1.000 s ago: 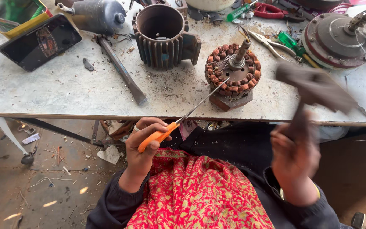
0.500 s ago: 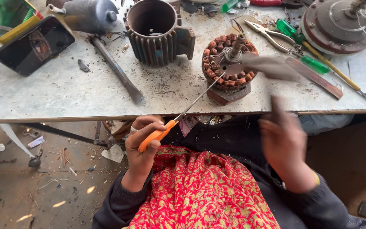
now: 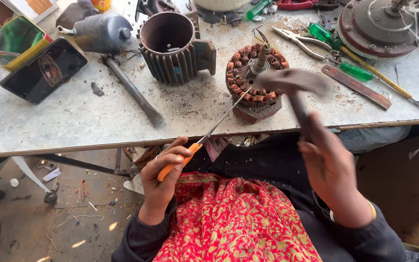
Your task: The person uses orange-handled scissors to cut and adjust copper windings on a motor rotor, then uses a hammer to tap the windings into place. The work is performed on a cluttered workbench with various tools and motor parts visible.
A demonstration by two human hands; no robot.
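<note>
While left hand (image 3: 163,172) holds screwdriver (image 3: 204,138), tip seemingly touching stator (image 3: 255,77), beyond grip

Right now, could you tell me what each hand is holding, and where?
Left hand grips the screwdriver by its orange handle; right hand holds the hammer by its shaft.

Screwdriver (image 3: 190,154) in the left hand (image 3: 163,177) had an orange handle and bare steel shaft. Hammer (image 3: 294,87) in the right hand (image 3: 333,172) was dark grey-brown, blurred. Motor stator (image 3: 255,77) showed copper-red windings on a rusty brown base. Ribbed housing (image 3: 173,48) was rust brown, dark inside. Workbench (image 3: 73,121) was pale grey, speckled with brown grit. Two other screwdrivers (image 3: 345,51) had translucent green handles. Tin (image 3: 10,41) was green with a yellow rim. Lap cloth (image 3: 233,223) was red with a gold leaf pattern; sleeves (image 3: 379,242) were dark navy.
</note>
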